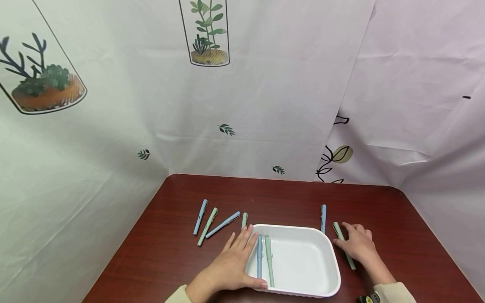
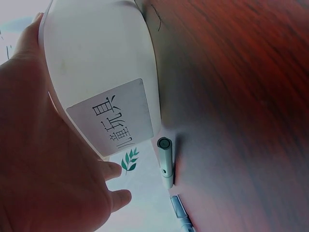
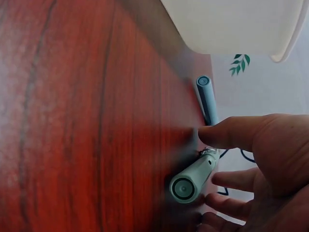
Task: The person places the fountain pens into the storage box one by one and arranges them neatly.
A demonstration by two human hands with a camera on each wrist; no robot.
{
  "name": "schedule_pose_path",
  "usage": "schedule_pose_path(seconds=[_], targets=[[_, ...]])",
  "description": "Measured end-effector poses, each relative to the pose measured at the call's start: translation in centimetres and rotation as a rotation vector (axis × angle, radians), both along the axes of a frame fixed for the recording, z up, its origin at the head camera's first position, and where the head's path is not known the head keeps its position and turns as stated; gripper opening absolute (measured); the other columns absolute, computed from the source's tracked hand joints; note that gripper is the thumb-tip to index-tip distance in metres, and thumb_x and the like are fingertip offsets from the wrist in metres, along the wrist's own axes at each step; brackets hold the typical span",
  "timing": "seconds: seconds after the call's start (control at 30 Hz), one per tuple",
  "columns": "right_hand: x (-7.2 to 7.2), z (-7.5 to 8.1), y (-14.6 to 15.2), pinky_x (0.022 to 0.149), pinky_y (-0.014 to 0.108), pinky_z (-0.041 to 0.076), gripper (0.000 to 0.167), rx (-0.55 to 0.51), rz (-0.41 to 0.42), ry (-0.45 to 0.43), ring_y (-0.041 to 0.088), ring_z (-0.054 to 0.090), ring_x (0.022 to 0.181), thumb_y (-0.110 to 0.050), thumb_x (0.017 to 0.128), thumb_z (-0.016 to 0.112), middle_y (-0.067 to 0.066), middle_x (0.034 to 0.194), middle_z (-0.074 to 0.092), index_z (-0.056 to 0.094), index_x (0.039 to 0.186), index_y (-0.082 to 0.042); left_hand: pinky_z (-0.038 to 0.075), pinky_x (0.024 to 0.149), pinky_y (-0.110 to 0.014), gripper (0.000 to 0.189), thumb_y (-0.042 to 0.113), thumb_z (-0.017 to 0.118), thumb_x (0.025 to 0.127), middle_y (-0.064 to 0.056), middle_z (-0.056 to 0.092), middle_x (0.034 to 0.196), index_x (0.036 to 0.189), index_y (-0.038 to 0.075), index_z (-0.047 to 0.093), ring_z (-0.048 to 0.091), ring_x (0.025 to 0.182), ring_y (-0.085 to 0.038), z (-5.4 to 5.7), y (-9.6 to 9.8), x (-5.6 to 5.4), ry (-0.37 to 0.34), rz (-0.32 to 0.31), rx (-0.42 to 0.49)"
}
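Observation:
A white rectangular tray (image 1: 307,263) sits at the front of the table, with a blue pen (image 1: 259,256) and a light green pen (image 1: 269,261) lying side by side near its left wall. My left hand (image 1: 233,265) rests spread on the tray's left side, its thumb at the near rim. Right of the tray lies another light green pen (image 3: 190,181) on the table. My right hand (image 1: 358,244) is over this pen, thumb and fingers apart on either side of it; in the right wrist view they do not close round it. Beyond it lies a blue pen (image 3: 206,99).
Left of the tray lie a blue pen (image 1: 200,217), a green pen (image 1: 207,227) and a slanted blue pen (image 1: 222,224). Another green pen (image 1: 244,219) is partly hidden behind my left fingers. White patterned cloth (image 1: 265,105) hangs around the brown table (image 1: 159,248).

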State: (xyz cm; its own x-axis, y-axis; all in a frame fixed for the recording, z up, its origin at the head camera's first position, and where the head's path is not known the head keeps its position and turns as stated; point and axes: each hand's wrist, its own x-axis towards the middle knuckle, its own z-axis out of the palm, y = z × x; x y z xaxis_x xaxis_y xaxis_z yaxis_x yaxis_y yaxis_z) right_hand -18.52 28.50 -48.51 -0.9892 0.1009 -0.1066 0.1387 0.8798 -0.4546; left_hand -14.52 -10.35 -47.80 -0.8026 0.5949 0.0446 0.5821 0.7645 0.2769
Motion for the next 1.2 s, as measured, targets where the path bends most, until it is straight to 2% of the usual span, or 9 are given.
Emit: schedule_pose_path(seconds=[0.17,0.27,0.4,0.53,0.63,0.77,0.93,1.07,1.2], targets=[[-0.2,0.0,-0.2,0.080,0.054,0.046,0.063,-0.003,-0.006,-0.009,0.048,0.047,0.102,-0.025,0.089,0.073,0.038,0.117,0.048,0.050,0.135,0.013,0.021,0.120,-0.060,0.122,0.084,0.062,0.075,-0.010,0.009,0.170,0.161,0.008,0.023,0.014,0.156,-0.031,0.0,0.0,0.0,-0.014,-0.001,0.004],[-0.6,0.0,-0.1,0.076,0.050,0.049,0.059,-0.019,-0.006,-0.022,0.038,0.057,0.090,-0.022,0.090,0.072,0.028,0.103,0.058,0.051,0.133,0.014,0.021,0.120,-0.060,0.122,0.084,0.063,0.075,-0.010,0.008,0.170,0.162,0.008,0.023,0.013,0.156,-0.031,0.0,0.0,-0.1,-0.020,0.000,0.008],[-1.0,0.1,0.1,0.068,0.042,0.048,0.052,-0.033,-0.024,-0.037,0.027,0.059,0.078,-0.019,0.090,0.071,0.015,0.088,0.063,0.053,0.129,0.011,0.021,0.120,-0.060,0.122,0.082,0.065,0.075,-0.010,0.008,0.170,0.161,0.008,0.023,0.014,0.156,-0.031,0.0,0.0,-0.1,-0.019,0.002,0.011],[-0.9,0.1,0.4,0.065,0.040,0.049,0.050,-0.059,-0.043,-0.042,0.027,0.060,0.078,-0.019,0.090,0.069,0.017,0.090,0.064,0.055,0.127,0.011,0.022,0.120,-0.060,0.122,0.084,0.063,0.075,-0.010,0.009,0.170,0.161,0.008,0.024,0.014,0.156,-0.031,-0.1,0.0,-0.1,-0.014,0.000,0.009],[-0.8,0.2,0.5,0.067,0.043,0.050,0.052,-0.084,-0.065,-0.037,0.029,0.061,0.081,-0.021,0.090,0.067,0.021,0.095,0.065,0.055,0.128,0.013,0.022,0.120,-0.060,0.122,0.084,0.062,0.074,-0.010,0.009,0.170,0.162,0.008,0.023,0.014,0.156,-0.031,-0.2,0.0,-0.2,-0.013,0.000,0.007],[-0.5,0.7,0.7,0.070,0.044,0.050,0.055,-0.102,-0.093,-0.012,0.031,0.061,0.084,-0.023,0.090,0.065,0.023,0.098,0.066,0.053,0.128,0.014,0.022,0.120,-0.060,0.122,0.084,0.063,0.074,-0.010,0.009,0.170,0.162,0.009,0.023,0.015,0.156,-0.032,-0.2,0.0,-0.2,-0.010,0.000,0.006],[0.0,1.4,1.1,0.070,0.041,0.049,0.056,-0.139,-0.103,0.009,0.033,0.061,0.088,-0.023,0.091,0.062,0.025,0.102,0.064,0.048,0.130,0.015,0.022,0.120,-0.060,0.122,0.083,0.064,0.075,-0.011,0.009,0.170,0.162,0.008,0.022,0.015,0.156,-0.032,-0.1,0.0,-0.2,-0.015,0.002,0.004],[0.4,1.8,1.4,0.069,0.034,0.048,0.057,-0.251,-0.109,0.011,0.031,0.060,0.090,-0.023,0.095,0.059,0.027,0.107,0.061,0.042,0.135,0.013,0.022,0.120,-0.060,0.122,0.082,0.065,0.075,-0.011,0.009,0.170,0.162,0.008,0.023,0.015,0.156,-0.032,-0.1,0.0,-0.1,-0.011,0.005,0.005],[0.8,2.2,1.5,0.068,0.030,0.050,0.054,-0.465,-0.111,-0.018,0.021,0.060,0.085,-0.016,0.098,0.054,0.024,0.107,0.062,0.037,0.139,0.014,0.023,0.119,-0.060,0.122,0.083,0.065,0.075,-0.011,0.010,0.170,0.161,0.008,0.023,0.016,0.155,-0.032,-0.1,0.0,-0.1,-0.004,0.004,0.006]])
